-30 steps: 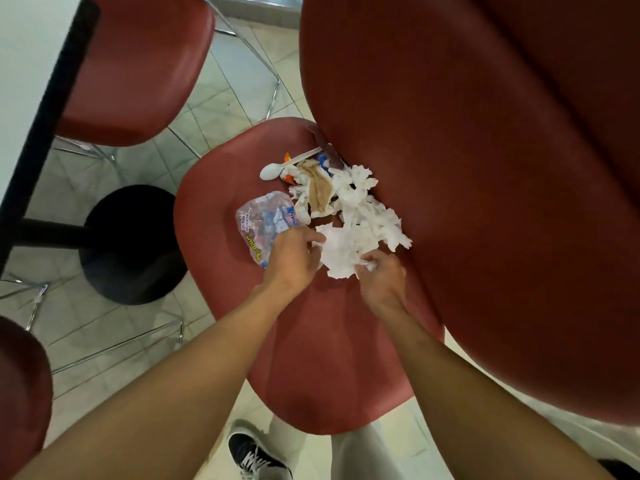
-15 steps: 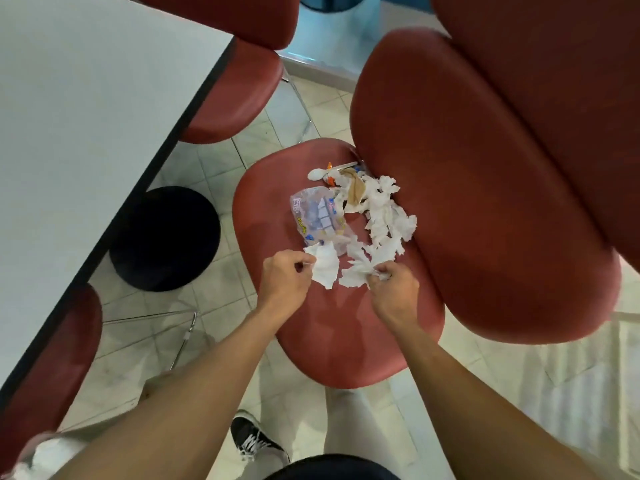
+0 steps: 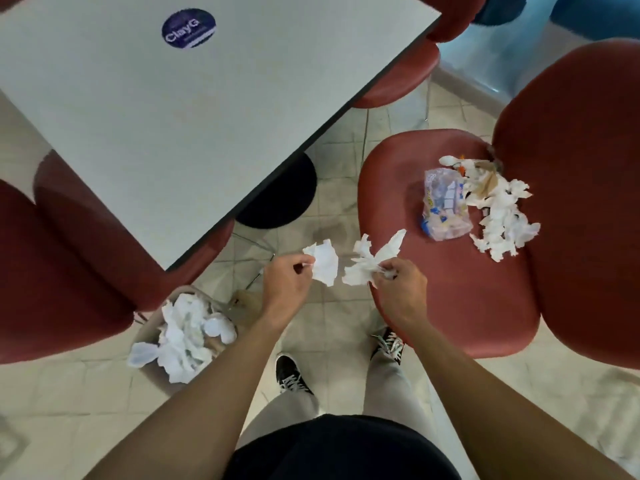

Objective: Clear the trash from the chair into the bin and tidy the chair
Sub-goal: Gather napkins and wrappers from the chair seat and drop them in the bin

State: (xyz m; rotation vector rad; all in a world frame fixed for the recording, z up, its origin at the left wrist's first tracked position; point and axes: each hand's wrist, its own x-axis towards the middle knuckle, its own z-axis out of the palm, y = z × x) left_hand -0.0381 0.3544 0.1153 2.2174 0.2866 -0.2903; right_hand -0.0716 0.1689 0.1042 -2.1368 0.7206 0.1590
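Tissue scraps in both your hands: your left hand [image 3: 285,284] pinches a crumpled white piece [image 3: 323,261], your right hand [image 3: 401,289] a torn one [image 3: 367,263], between the paper-filled bin [image 3: 183,336] and glossy red chair [image 3: 450,289], where shredded tissue [image 3: 502,216] and a crinkled clear wrapper [image 3: 445,206] lie.

White tissue scraps [image 3: 502,216] and crumpled wrapper [image 3: 445,206] litter the red chair [image 3: 450,299].

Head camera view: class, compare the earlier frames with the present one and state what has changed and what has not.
Both hands have lifted off the chair seat and drawn back, left, toward the bin. The left hand pinches one tissue piece; the right hand grips a crumpled tissue. Unchanged on the seat: the plastic wrapper, the tissue pile and the white spoon.
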